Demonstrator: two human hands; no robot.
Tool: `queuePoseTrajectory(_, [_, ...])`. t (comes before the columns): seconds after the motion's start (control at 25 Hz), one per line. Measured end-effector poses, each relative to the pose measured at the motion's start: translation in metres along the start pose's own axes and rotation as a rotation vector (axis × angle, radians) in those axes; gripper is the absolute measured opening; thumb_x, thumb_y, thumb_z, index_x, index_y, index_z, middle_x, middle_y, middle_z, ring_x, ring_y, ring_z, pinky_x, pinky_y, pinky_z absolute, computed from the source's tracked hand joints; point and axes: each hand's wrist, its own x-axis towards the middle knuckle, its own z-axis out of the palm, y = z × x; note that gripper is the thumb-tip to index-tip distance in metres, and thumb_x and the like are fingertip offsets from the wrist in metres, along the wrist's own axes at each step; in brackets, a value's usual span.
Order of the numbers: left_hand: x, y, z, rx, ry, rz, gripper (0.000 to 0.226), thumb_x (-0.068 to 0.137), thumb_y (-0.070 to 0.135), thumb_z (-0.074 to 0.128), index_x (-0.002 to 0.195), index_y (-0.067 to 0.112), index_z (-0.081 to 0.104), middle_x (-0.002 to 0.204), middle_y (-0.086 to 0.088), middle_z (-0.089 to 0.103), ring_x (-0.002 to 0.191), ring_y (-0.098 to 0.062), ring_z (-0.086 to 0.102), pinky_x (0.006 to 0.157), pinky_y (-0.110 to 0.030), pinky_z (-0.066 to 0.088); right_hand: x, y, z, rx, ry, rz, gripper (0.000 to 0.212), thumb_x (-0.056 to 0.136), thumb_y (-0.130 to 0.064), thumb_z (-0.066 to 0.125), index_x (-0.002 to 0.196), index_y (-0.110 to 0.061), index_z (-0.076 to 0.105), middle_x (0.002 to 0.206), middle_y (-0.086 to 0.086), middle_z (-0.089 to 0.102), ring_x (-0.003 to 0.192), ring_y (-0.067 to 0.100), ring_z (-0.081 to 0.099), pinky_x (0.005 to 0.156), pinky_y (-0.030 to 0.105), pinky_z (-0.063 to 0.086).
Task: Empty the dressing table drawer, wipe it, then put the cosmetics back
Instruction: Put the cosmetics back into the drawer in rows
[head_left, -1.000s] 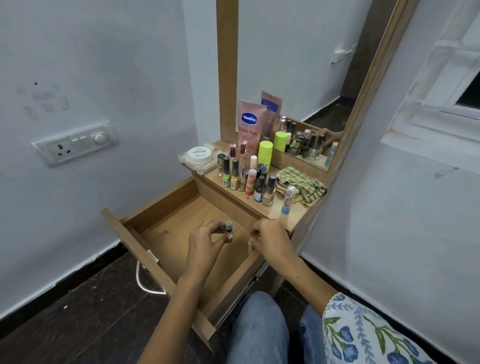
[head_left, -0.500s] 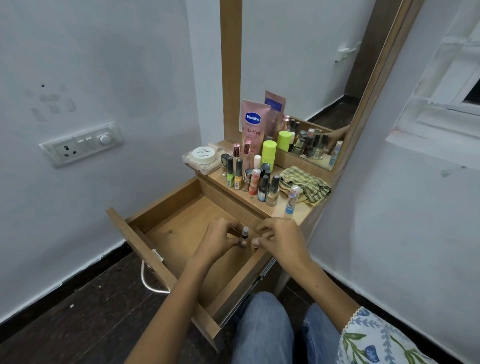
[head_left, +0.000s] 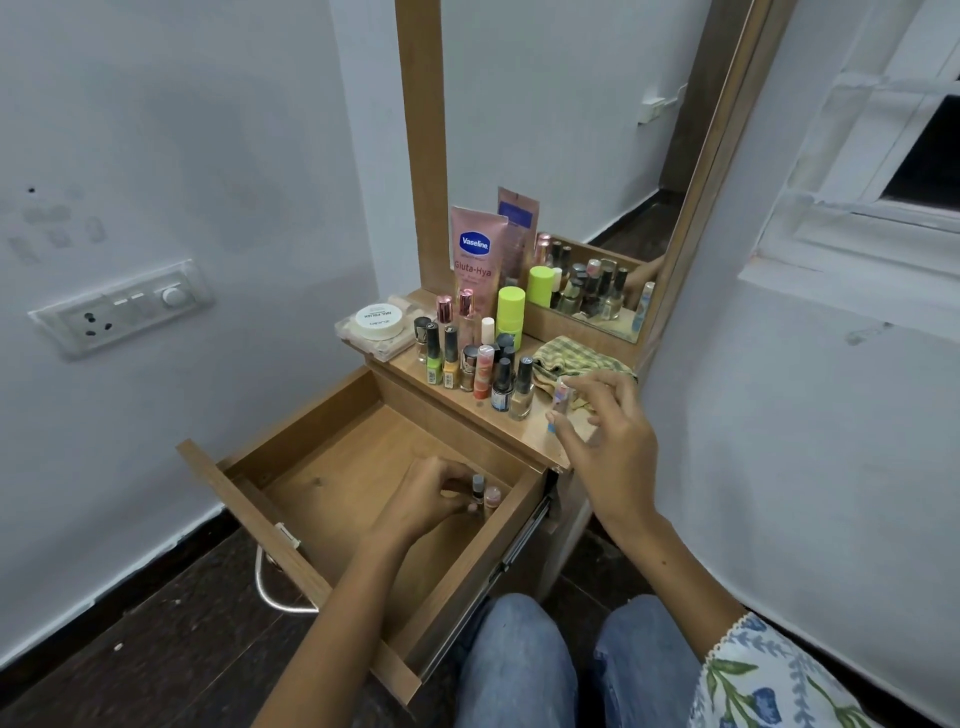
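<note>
In the open drawer (head_left: 332, 467), at its far right corner, we see two small bottles standing upright side by side against the side wall: a dark-capped bottle (head_left: 477, 487) and a pink-capped bottle (head_left: 492, 496). Our left hand (head_left: 428, 499) reaches down into the drawer, its fingers curled and closed around the dark-capped bottle. The rest of the drawer floor is bare wood.

Just above, on the table top (head_left: 467, 402), our right hand (head_left: 613, 447) hovers near the front right edge, thumb and forefinger pinching a slim tube (head_left: 558, 402) with a white cap and a blue end; the other fingers are loosely spread. Whether the tube's foot touches the top, we cannot tell.

Beside that hand lies a crumpled green checked cloth (head_left: 576, 358). To its left stands a cluster of nail polish bottles (head_left: 472, 364), with a lime green bottle (head_left: 510, 314) and a pink lotion tube (head_left: 475, 254) behind them, the tube leaning on the mirror (head_left: 571, 130). At the far left corner sits a round white jar (head_left: 378, 320) on a flat clear box.
</note>
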Motion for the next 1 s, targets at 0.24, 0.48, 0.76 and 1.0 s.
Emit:
queuePoseTrajectory(0.24, [-0.006, 0.005, -0.009, 0.07, 0.043, -0.018, 0.044, 0.08, -0.002, 0.065, 0.119, 0.019, 0.064, 0.119, 0.007, 0.065, 0.105, 0.004, 0.058, 0.092, -0.017, 0.048, 0.014, 0.006, 0.007, 0.032, -0.09, 0.055, 0.02, 0.083, -0.007, 0.07, 0.097, -0.017, 0.059, 0.098, -0.005, 0.065, 0.091, 0.006, 0.062, 0.079, 0.018, 0.052])
queuePoseTrajectory(0.48, [-0.024, 0.046, -0.024, -0.097, 0.317, 0.113, 0.041, 0.07, 0.04, 0.075, 0.109, 0.029, 0.07, 0.108, 0.02, 0.068, 0.101, 0.01, 0.06, 0.083, -0.011, 0.048, 0.001, -0.028, 0.017, 0.457, -0.249, 0.127, 0.025, 0.08, -0.004, 0.075, 0.094, -0.015, 0.059, 0.096, -0.008, 0.065, 0.084, -0.002, 0.069, 0.066, 0.017, 0.057])
queuePoseTrajectory(0.76, [-0.039, 0.036, -0.027, -0.243, 0.637, 0.077, 0.025, 0.076, 0.015, 0.075, 0.096, 0.03, 0.07, 0.088, 0.015, 0.072, 0.084, -0.002, 0.067, 0.077, -0.021, 0.056, 0.01, -0.042, 0.046, 0.051, -0.141, -0.253, 0.023, 0.086, -0.027, 0.07, 0.104, -0.013, 0.067, 0.11, 0.001, 0.065, 0.103, 0.009, 0.06, 0.084, 0.023, 0.052])
queuePoseTrajectory(1.0, [-0.043, 0.014, -0.016, -0.217, 0.696, 0.044, 0.031, 0.079, 0.01, 0.073, 0.097, 0.034, 0.065, 0.092, 0.019, 0.068, 0.088, 0.001, 0.065, 0.081, -0.018, 0.054, 0.044, -0.038, 0.069, -0.432, -0.126, -0.244, 0.038, 0.073, -0.021, 0.079, 0.107, -0.01, 0.069, 0.13, 0.012, 0.058, 0.127, 0.029, 0.048, 0.11, 0.051, 0.03])
